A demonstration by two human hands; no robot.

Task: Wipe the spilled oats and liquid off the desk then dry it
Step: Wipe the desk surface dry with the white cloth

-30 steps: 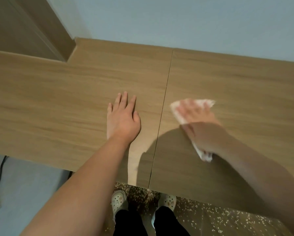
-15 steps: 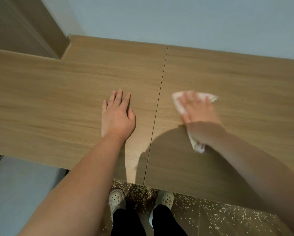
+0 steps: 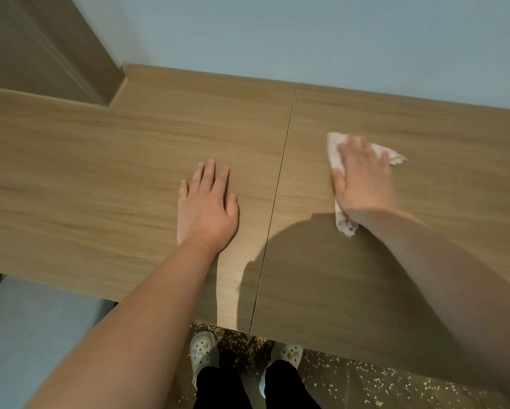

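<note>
My left hand [image 3: 205, 208] lies flat, fingers straight, on the wooden counter [image 3: 100, 172]; my right hand [image 3: 363, 175], blurred, presses a crumpled white tissue [image 3: 335, 152] flat, oats [image 3: 380, 385] scattered on floor.

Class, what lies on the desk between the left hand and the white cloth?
Bare desk, crossed only by its panel seam; the head view shows it.

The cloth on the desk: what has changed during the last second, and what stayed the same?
The right hand, pressing flat on the cloth, slid it over the desk toward the wall and slightly right, away from the seam. Nothing was grasped or released. The left hand stayed flat on the desk.
</note>
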